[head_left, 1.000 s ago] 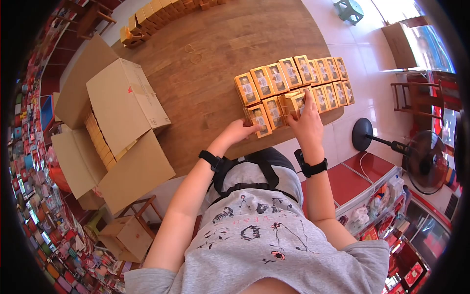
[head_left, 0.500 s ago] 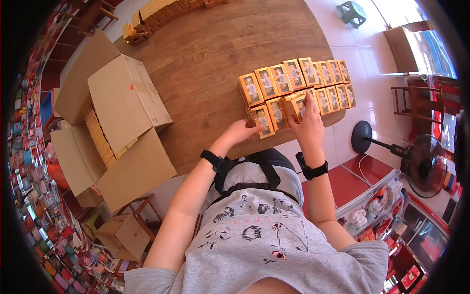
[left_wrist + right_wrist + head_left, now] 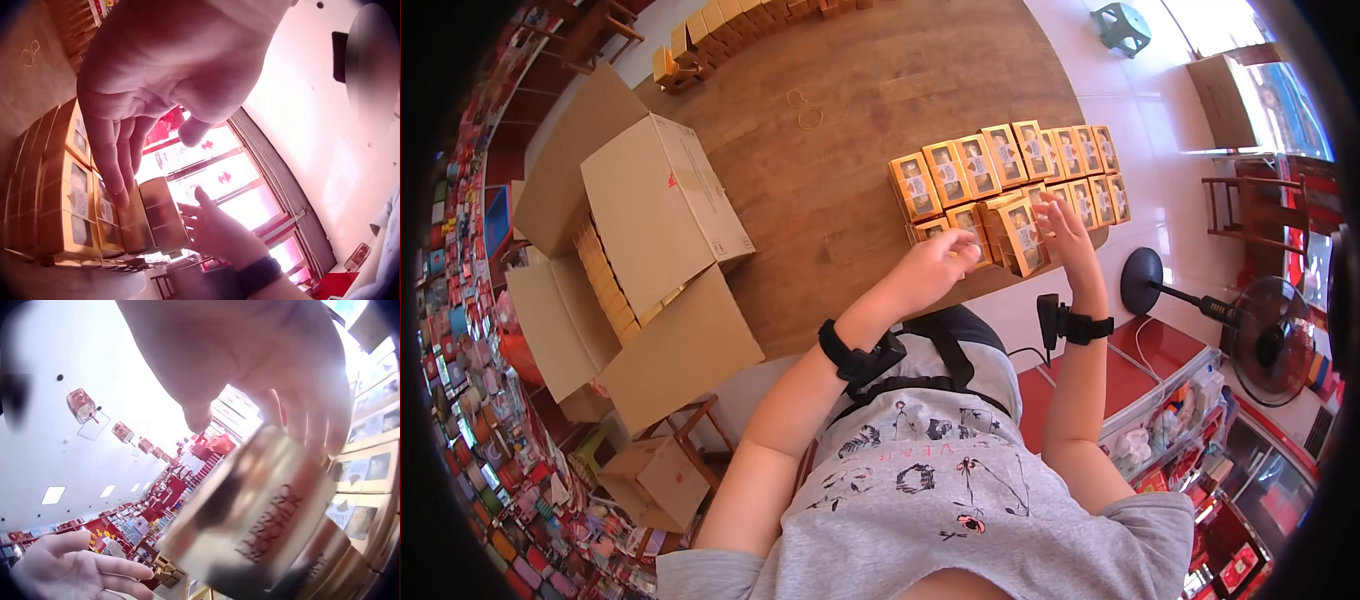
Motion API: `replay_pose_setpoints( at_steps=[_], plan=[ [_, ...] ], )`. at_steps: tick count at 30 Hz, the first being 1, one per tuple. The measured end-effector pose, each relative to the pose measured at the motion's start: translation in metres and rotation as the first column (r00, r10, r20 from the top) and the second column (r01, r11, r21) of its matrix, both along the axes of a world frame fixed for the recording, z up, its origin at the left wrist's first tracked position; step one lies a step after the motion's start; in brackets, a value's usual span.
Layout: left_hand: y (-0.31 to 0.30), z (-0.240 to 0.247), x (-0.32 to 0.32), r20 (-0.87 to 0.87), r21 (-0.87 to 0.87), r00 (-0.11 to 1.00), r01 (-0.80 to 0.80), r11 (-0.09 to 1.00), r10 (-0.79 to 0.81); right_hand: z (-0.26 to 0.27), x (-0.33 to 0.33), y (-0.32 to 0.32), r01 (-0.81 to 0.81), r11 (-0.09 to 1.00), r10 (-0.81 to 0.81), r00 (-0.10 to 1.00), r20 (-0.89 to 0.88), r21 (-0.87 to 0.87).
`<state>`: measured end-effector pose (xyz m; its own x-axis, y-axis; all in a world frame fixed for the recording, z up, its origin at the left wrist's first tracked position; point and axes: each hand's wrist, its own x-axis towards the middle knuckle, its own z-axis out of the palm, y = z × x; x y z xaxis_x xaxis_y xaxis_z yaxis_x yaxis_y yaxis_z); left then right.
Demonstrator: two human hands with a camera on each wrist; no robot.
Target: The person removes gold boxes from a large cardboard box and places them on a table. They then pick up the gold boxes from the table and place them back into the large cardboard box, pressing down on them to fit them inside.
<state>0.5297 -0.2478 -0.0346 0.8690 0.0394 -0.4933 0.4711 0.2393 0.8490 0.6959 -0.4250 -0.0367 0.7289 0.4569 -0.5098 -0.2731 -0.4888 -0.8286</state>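
Observation:
Two rows of gold chocolate boxes [image 3: 975, 165] with clear windows stand on the wooden table. One chocolate box [image 3: 1022, 240] in the near row sticks out toward the body, tilted. My right hand [image 3: 1072, 238] is at its right side, with loosely extended fingers. In the right wrist view that box [image 3: 269, 519] is blurred, with "Ferrero Rocher" lettering on its side. My left hand [image 3: 937, 268] hangs over the near row's left end, its fingers reaching toward the boxes. Seen from the left wrist, the fingers [image 3: 112, 169] are nearly straight, with fingertips right at the box tops.
A large open carton [image 3: 650, 210] holding more gold boxes stands at the left. Another line of gold boxes [image 3: 720, 30] runs along the table's far edge. Rubber bands [image 3: 808, 110] lie mid-table. A fan [image 3: 1270, 335] stands right of the table.
My left hand has lifted off the near-left box and moved right. My right hand has shifted right, off the top of the middle box, which now sticks out more and tilts.

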Motion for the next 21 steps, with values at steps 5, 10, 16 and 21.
replay_pose_setpoints(
  at_steps=[5, 10, 16, 21],
  plan=[
    [-0.025, 0.004, 0.024, 0.137, -0.221, 0.988, -0.043, 0.974, 0.074, -0.032, -0.001, -0.007, 0.034, 0.957, 0.031, 0.975, -0.22, 0.288],
    [-0.026, -0.009, 0.035, 0.039, -0.2, 0.998, -0.032, 0.979, 0.04, -0.041, -0.011, -0.012, 0.08, 0.911, 0.049, 0.953, -0.298, 0.404],
    [-0.034, -0.014, 0.041, 0.075, -0.197, 0.99, -0.101, 0.975, 0.117, -0.025, -0.017, -0.003, 0.08, 0.949, 0.016, 0.954, -0.301, 0.306],
    [-0.036, -0.02, 0.041, 0.031, -0.197, 0.991, -0.118, 0.973, 0.127, -0.047, -0.015, -0.006, 0.012, 0.941, 0.07, 0.971, -0.23, 0.339]
  ],
)
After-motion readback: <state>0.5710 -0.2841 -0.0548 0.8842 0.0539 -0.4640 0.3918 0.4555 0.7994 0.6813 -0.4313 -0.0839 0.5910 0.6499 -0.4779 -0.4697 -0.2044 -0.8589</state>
